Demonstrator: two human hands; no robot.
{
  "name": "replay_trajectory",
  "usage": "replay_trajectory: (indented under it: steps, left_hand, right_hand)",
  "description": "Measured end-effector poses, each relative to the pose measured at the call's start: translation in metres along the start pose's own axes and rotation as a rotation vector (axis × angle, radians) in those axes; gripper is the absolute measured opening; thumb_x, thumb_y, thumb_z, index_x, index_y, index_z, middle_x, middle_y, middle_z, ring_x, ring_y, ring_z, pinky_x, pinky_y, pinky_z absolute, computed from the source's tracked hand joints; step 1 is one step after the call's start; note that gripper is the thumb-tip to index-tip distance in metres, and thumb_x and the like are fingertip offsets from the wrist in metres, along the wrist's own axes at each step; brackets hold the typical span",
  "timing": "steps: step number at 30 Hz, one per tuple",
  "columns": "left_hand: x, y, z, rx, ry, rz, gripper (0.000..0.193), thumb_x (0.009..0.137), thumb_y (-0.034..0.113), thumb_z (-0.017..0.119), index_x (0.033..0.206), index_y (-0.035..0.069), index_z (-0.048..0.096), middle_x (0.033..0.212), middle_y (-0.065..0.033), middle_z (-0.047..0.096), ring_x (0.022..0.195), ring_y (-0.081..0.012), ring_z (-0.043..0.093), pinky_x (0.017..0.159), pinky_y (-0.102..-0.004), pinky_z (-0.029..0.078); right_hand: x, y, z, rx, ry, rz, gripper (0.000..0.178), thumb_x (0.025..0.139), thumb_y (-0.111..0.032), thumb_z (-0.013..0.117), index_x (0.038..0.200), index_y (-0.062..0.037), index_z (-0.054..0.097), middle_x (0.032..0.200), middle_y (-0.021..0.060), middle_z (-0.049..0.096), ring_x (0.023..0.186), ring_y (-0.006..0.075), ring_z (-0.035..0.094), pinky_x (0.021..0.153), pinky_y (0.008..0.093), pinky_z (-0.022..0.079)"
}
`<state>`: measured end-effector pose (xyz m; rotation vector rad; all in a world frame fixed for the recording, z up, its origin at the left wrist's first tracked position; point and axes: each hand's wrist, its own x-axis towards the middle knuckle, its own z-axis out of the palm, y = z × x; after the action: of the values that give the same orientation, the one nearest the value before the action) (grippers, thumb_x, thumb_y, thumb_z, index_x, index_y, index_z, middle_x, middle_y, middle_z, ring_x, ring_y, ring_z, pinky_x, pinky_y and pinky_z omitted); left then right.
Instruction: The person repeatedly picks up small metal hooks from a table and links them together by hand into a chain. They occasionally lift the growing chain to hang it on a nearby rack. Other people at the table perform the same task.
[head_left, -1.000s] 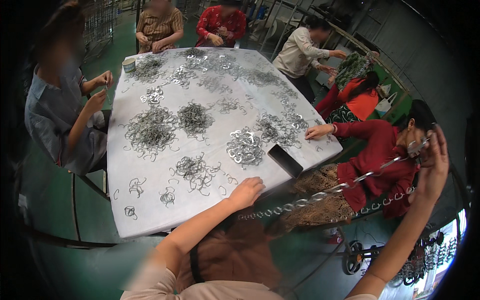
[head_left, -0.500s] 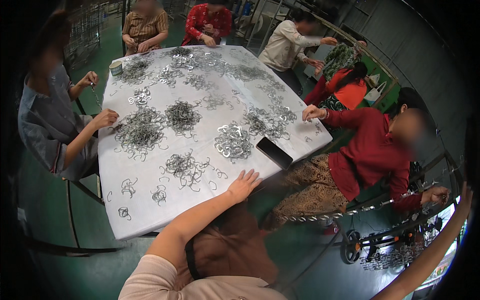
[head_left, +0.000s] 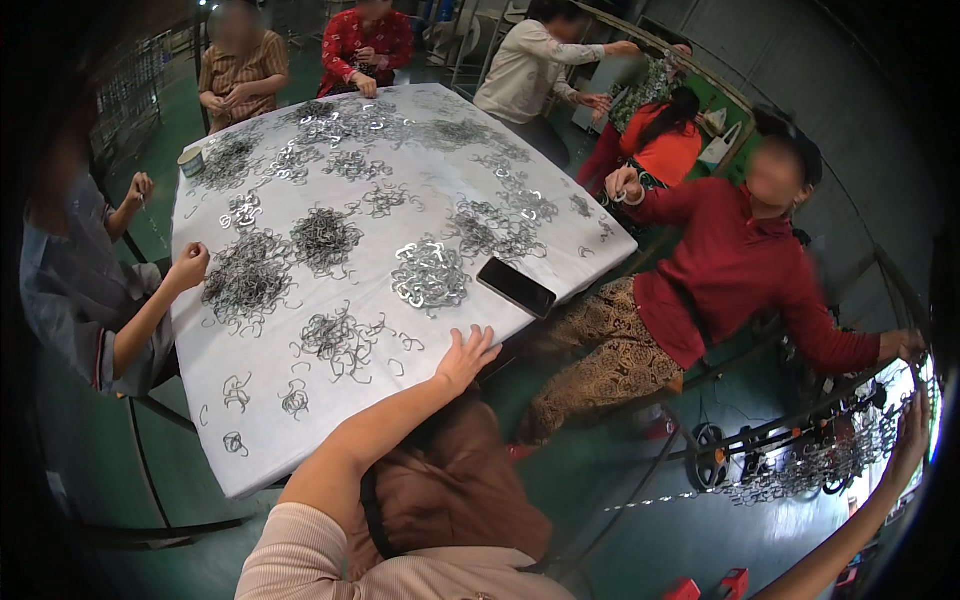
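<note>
My left hand [head_left: 467, 358] rests on the near edge of the white-covered table [head_left: 420, 395], fingers spread, holding nothing. Close to its fingertips lie a black phone [head_left: 516, 287] and a pile of shiny, curved metal hooks [head_left: 430, 275]. My right hand [head_left: 912, 435] is far out at the right rim, its fingers stretched upward. It is beside a rack from which many linked metal hook chains [head_left: 800, 470] hang; whether it touches them I cannot tell. One chain [head_left: 650, 501] stretches out leftward from the rack, over the floor.
More hook piles [head_left: 248, 275] cover the table, and a small tin [head_left: 191, 161] stands at its far left corner. Beside me on the right sits a co-worker in red [head_left: 725, 260], one hand raised with a hook, the other at the rack frame. Other people sit around the table.
The view has turned slightly right. The co-worker's near arm has reached farther out to the rack, and the other hand has risen off the table. The outstretched chain is lower. My left hand stays put.
</note>
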<state>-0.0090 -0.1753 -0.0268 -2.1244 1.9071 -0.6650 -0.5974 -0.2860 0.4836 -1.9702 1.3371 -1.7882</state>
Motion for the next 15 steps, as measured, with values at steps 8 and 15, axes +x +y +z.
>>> replay_trajectory:
  steps: [8,15]
  left_hand:
    - [0.011,0.007,0.008,0.027,0.054,-0.029,0.059,0.086,0.033,0.053,0.142,0.027,0.036,0.139,-0.0129,0.031,0.126,-0.0363,0.030,0.087,-0.0629,0.036]
    - [0.009,0.002,0.010,-0.076,0.008,0.001,0.054,0.090,0.034,0.047,0.143,0.031,0.035,0.152,-0.0152,0.018,0.136,-0.0472,0.017,0.093,-0.0724,0.029]
  right_hand:
    - [-0.042,0.044,-0.079,-0.135,0.030,0.183,0.045,0.096,-0.028,0.049,0.139,-0.0170,0.046,0.139,0.0029,0.046,0.122,0.0166,0.045,0.105,0.0342,0.027]
    - [-0.065,0.068,-0.118,-0.133,0.096,0.273,0.046,0.095,-0.028,0.048,0.140,-0.0170,0.046,0.143,0.0052,0.042,0.130,0.0208,0.038,0.108,0.0371,0.023]
